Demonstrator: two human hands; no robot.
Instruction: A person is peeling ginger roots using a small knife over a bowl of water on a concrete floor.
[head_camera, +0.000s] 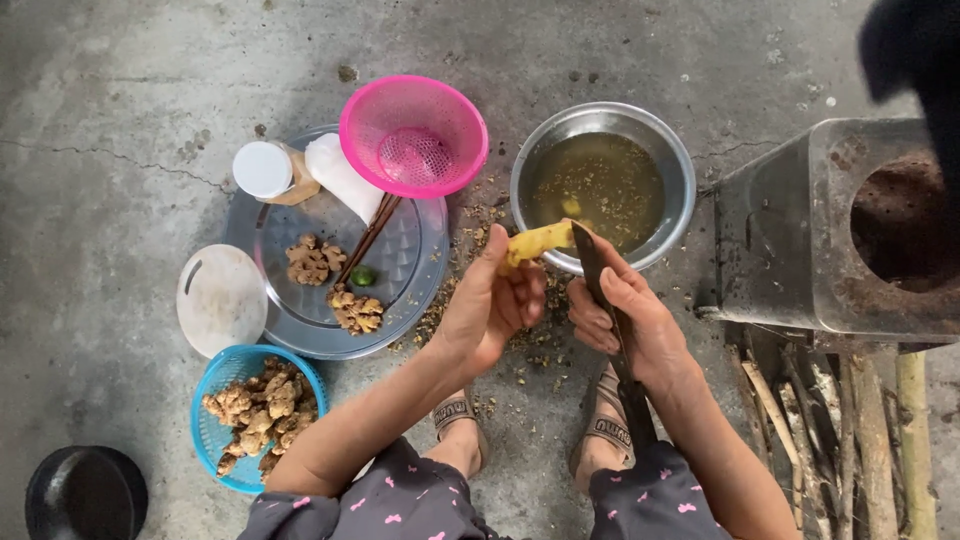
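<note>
A blue basket (258, 415) of ginger roots sat on the concrete floor (100, 120) beside a round metal tray (410, 270). The left hand (490, 310) was closed around a peeled yellow ginger piece (538, 241), held over the near rim of the steel bowl (680, 170). The right hand (640, 325) gripped a long knife (592, 262), its blade touching the piece.

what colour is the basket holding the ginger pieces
Blue: the basket at lower left, seen in the head view.
</note>
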